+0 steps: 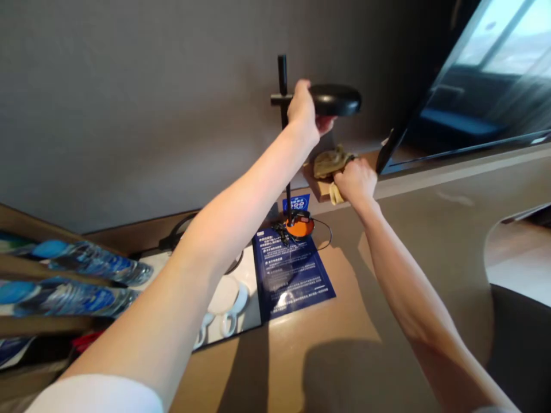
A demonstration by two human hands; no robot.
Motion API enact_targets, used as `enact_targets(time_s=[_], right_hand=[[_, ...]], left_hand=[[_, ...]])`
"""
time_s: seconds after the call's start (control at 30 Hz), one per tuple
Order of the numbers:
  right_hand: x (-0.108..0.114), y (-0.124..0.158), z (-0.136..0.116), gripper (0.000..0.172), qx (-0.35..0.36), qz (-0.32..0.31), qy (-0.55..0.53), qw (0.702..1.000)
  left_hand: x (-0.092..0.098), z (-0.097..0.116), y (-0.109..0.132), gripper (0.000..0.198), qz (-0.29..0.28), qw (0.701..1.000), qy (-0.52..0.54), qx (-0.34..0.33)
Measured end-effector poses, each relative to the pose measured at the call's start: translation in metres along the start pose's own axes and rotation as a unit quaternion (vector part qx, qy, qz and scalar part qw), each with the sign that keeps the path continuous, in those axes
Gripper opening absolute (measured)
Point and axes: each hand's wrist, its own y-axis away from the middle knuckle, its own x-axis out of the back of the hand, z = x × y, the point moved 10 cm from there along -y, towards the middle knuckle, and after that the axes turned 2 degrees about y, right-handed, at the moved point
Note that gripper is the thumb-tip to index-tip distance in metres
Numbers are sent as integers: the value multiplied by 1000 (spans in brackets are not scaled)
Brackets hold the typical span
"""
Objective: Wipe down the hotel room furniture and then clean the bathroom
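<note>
My left hand (305, 112) reaches up and grips the black desk lamp (336, 98) beside its round, flat head. The lamp's thin post runs down to the desk, where an orange disc (300, 228) and a dark cable lie around its foot. My right hand (358, 179) is closed on a yellowish cloth (330, 163) at the back of the desk, near the wall and just left of the screen's lower corner. The cloth is bunched up, and part of it hangs below my fingers. My left fingers are partly hidden behind the lamp head.
A blue printed sheet (297, 281) lies on the desk (318, 332), beside a tray with white cups (230, 307). Water bottles (99, 261) lie in a rack at the left. A large screen (477, 97) stands at the right, and a dark chair (520, 344) is below it.
</note>
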Motion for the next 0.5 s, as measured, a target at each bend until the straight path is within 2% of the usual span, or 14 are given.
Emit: enact_targets(time_s=[0.07, 0.1, 0.17, 0.23, 0.27, 0.3, 0.33, 0.4, 0.47, 0.5], right_hand=[[-6, 55, 6, 34, 41, -18, -46, 998], [-4, 83, 14, 34, 36, -12, -89, 995], [-8, 141, 42, 40, -55, -23, -193, 979], [-32, 203, 68, 46, -195, -63, -282, 937], [-49, 231, 70, 48, -240, -80, -307, 918], [-68, 253, 62, 48, -247, -98, -316, 911], [-90, 267, 43, 46, -209, -123, -312, 919], [-146, 280, -17, 37, -46, -206, -284, 935], [-214, 286, -77, 40, 107, -318, -255, 907], [-245, 284, -96, 47, 141, -363, -244, 888]], left_hand=[[1, 1, 6, 46, 1, 1000, -5, 28], [2, 2, 9, 48, -1, 999, -19, 36], [5, 2, 17, 53, -8, 998, -47, 50], [8, 4, 24, 60, -19, 997, -57, 40], [9, 6, 26, 65, -22, 998, -57, 29], [8, 7, 29, 70, -27, 998, -59, 17], [6, 8, 30, 74, -34, 997, -66, 4], [-2, 5, 31, 82, -55, 994, -89, -7], [-9, -2, 26, 85, -63, 991, -116, -1], [-10, -5, 20, 85, -57, 989, -133, -1]])
